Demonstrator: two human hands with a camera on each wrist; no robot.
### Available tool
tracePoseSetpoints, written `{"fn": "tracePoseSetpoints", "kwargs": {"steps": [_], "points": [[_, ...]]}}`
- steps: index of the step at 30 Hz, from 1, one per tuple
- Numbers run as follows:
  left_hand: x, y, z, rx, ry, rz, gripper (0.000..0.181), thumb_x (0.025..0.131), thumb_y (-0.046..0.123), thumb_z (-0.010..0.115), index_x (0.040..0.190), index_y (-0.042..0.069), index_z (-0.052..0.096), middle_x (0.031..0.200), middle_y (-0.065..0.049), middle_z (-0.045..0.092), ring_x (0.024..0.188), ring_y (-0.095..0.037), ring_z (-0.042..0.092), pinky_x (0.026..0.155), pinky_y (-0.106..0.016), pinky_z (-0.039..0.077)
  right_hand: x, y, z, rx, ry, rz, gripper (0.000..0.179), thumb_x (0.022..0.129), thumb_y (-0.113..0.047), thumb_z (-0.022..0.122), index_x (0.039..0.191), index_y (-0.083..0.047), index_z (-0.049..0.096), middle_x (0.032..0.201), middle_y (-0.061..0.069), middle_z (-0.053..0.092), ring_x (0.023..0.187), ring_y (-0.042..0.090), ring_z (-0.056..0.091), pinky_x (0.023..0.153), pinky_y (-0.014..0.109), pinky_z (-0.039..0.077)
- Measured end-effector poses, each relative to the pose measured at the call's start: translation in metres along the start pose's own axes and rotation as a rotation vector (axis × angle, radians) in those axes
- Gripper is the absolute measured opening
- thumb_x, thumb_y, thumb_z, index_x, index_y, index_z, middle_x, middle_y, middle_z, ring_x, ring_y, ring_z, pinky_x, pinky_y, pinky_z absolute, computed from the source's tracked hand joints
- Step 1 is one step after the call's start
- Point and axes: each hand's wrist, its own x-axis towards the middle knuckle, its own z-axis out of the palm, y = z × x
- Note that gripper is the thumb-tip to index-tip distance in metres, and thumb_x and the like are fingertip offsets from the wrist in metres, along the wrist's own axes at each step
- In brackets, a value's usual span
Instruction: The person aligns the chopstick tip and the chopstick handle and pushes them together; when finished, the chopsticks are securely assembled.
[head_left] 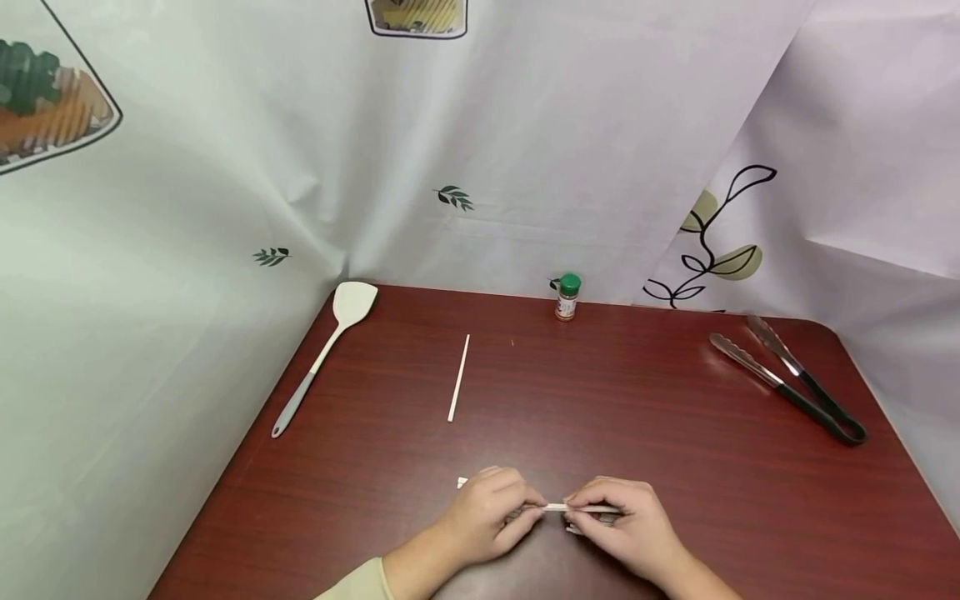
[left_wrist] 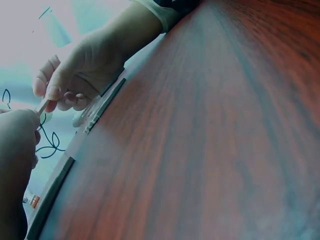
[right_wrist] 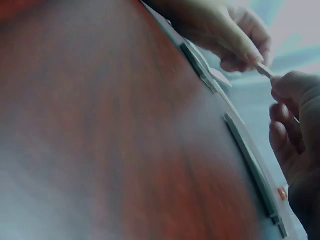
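Between both hands is a thin pale stick (head_left: 555, 507), raised above the table in the wrist views. My left hand (head_left: 491, 512) pinches one end with thumb and fingers; my right hand (head_left: 626, 525) pinches the other, the fingertips a short gap apart. The stick resembles a chopstick, but its exact kind is unclear. Below the left hand lies another pale stick piece (head_left: 462, 482), mostly covered by that hand. A further piece (head_left: 573, 529) shows under the right hand. In the right wrist view, flat strips (right_wrist: 252, 170) lie on the table beneath the hands.
Beyond the hands a single pale stick (head_left: 459, 377) lies on the dark red table (head_left: 360, 475). A white spatula (head_left: 330, 350) rests along the left edge. A green-capped spice jar (head_left: 567, 297) stands at the back, and metal tongs (head_left: 787, 379) lie spread at right.
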Motion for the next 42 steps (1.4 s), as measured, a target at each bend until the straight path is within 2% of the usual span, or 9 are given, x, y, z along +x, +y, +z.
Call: {"fn": "tracePoseSetpoints", "kwargs": {"steps": [4,7,12,17,23,26,29,34,42], "points": [[0.0,0.001,-0.001,0.004,0.001,0.01,0.008,0.099,0.017,0.073,0.107,0.016,0.075,0.098,0.009,0.073,0.087,-0.001,0.068,0.084,-0.02,0.054,0.001,-0.005,-0.008,-0.015,0.018,0.196,0.041,0.073,0.016,0.089,0.1,-0.012,0.078,0.089,0.005,0.079,0.073,0.01,0.074,0.059,0.022,0.058],[0.0,0.003,-0.002,0.011,-0.01,0.0,0.015,0.099,0.015,0.073,0.114,0.015,0.075,0.101,0.009,0.074,0.09,-0.002,0.069,0.086,-0.022,0.056,0.004,-0.007,-0.013,0.002,0.061,0.313,0.037,0.075,0.014,0.089,0.104,-0.006,0.076,0.09,0.006,0.079,0.073,0.009,0.073,0.058,0.023,0.057],[0.0,0.004,-0.002,-0.023,-0.053,0.004,0.014,0.098,0.011,0.073,0.112,0.014,0.073,0.106,0.008,0.073,0.095,-0.002,0.069,0.09,-0.019,0.054,0.009,-0.007,-0.019,0.157,0.187,0.437,0.041,0.077,0.023,0.081,0.112,0.017,0.06,0.093,0.012,0.076,0.076,0.011,0.072,0.063,0.023,0.058],[-0.001,0.004,-0.002,-0.042,-0.084,0.04,0.019,0.093,0.012,0.077,0.112,0.015,0.073,0.11,0.008,0.072,0.098,-0.001,0.068,0.093,-0.018,0.053,0.017,-0.005,-0.021,0.236,0.271,0.531,0.049,0.079,0.025,0.077,0.12,0.024,0.05,0.094,0.015,0.075,0.08,0.012,0.072,0.07,0.024,0.06],[-0.001,0.009,0.001,-0.051,-0.115,0.067,0.048,0.082,0.023,0.087,0.126,0.012,0.07,0.123,0.003,0.069,0.114,-0.007,0.067,0.102,-0.023,0.05,0.032,-0.005,-0.024,0.267,0.238,0.59,0.051,0.085,0.02,0.075,0.131,0.016,0.054,0.095,0.011,0.074,0.083,0.011,0.07,0.074,0.023,0.058],[-0.003,0.013,0.004,-0.022,-0.138,0.096,0.061,0.081,0.033,0.088,0.133,0.01,0.067,0.131,0.002,0.067,0.121,-0.009,0.064,0.104,-0.024,0.049,0.043,-0.006,-0.027,0.249,0.175,0.596,0.05,0.088,0.016,0.074,0.135,0.01,0.057,0.095,0.007,0.073,0.084,0.01,0.069,0.075,0.022,0.057],[-0.004,0.014,0.004,0.019,-0.138,0.099,0.067,0.081,0.037,0.089,0.137,0.01,0.066,0.134,0.002,0.067,0.121,-0.009,0.064,0.1,-0.022,0.049,0.054,-0.005,-0.028,0.217,0.112,0.567,0.049,0.09,0.014,0.075,0.135,0.008,0.058,0.095,0.011,0.072,0.083,0.011,0.068,0.073,0.022,0.057],[-0.004,0.012,0.004,0.039,-0.088,0.075,0.067,0.08,0.036,0.094,0.136,0.011,0.068,0.132,0.002,0.069,0.118,-0.008,0.067,0.095,-0.021,0.051,0.068,-0.002,-0.027,0.162,0.062,0.525,0.049,0.091,0.011,0.076,0.136,0.007,0.059,0.095,0.02,0.07,0.081,0.011,0.068,0.069,0.022,0.057],[0.001,0.005,0.003,0.034,0.037,0.127,0.069,0.069,0.034,0.101,0.126,0.007,0.073,0.122,0.0,0.074,0.108,-0.009,0.071,0.089,-0.021,0.051,0.086,-0.005,-0.021,0.06,0.026,0.516,0.05,0.09,0.006,0.08,0.137,0.0,0.064,0.099,0.02,0.073,0.079,0.014,0.068,0.066,0.023,0.056]]}}
